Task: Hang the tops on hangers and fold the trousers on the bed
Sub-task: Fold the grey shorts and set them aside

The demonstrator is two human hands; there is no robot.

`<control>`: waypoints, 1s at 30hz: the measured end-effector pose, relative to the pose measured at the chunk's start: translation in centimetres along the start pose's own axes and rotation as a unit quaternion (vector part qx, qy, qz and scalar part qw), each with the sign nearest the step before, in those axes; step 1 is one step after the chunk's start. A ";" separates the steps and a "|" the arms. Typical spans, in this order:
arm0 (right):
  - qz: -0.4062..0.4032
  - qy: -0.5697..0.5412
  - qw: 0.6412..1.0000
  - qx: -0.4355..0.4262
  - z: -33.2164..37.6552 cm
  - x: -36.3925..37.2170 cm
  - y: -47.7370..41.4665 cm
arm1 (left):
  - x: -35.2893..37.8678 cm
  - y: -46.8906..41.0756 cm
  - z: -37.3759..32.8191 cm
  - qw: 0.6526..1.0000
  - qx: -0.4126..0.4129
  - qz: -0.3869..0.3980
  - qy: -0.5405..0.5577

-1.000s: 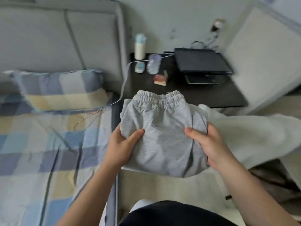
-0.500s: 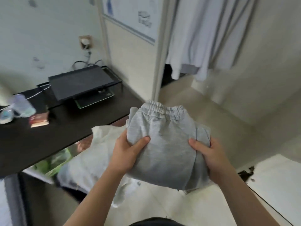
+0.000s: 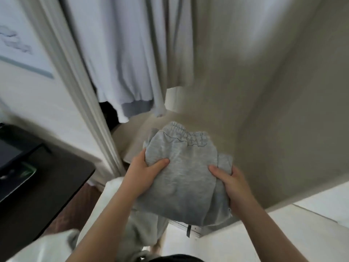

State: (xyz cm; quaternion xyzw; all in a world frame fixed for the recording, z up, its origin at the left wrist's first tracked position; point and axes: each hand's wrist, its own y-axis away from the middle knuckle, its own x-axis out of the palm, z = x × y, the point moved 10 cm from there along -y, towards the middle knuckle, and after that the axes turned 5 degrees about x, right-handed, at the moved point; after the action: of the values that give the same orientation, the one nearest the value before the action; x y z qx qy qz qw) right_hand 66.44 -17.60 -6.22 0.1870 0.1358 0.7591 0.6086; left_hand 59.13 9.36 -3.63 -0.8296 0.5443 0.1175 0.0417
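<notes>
Note pale tops [image 3: 120, 63] hanging at twelve o'clock and folded grey trousers [image 3: 183, 173] held mid-air below centre. Grip as now: left hand [image 3: 143, 174] pinching the nine o'clock edge, right hand [image 3: 232, 186] the three o'clock edge, thumbs on top. Carry level, squeezing evenly, to avoid spilling the fold.

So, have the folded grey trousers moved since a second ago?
Yes. The left hand and right hand have carried the grey trousers rightward, past the black desk, toward the hanging tops.
</notes>
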 end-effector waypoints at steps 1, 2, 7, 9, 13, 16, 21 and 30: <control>-0.019 -0.007 1.000 0.006 0.2 -0.2 -1.3 | 0.7 -2.2 0.2 1.000 -0.009 0.023 -0.002; -0.035 -0.017 0.999 0.013 0.3 -0.4 -2.5 | 1.4 -4.2 0.4 0.999 -0.019 0.046 0.000; -0.118 -0.048 0.991 0.036 -0.1 -1.8 -8.5 | 5.7 -13.0 2.7 0.988 -0.055 0.141 0.001; -0.139 -0.055 0.988 0.050 -1.0 -2.6 -11.2 | 7.7 -15.9 4.1 0.984 -0.064 0.167 0.009; -0.187 -0.065 0.978 0.064 -3.7 -4.8 -17.7 | 12.0 -20.9 8.8 0.977 -0.101 0.188 0.011; -0.216 -0.071 0.971 0.079 -5.8 -6.7 -22.4 | 14.8 -23.9 13.1 0.974 -0.134 0.184 -0.009; -0.255 -0.032 0.965 0.060 -6.4 -10.2 -28.7 | 20.1 -28.6 17.2 0.973 -0.136 0.180 -0.042; -0.400 0.141 0.906 0.004 -0.1 -18.4 -38.6 | 30.8 -39.2 15.9 0.980 -0.047 0.180 -0.066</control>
State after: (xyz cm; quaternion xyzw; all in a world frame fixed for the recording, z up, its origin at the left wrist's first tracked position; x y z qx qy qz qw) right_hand 103.52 -26.93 -25.26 0.0104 0.2872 0.4702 0.8344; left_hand 104.24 0.85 -28.72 -0.7092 0.6750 0.2029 0.0162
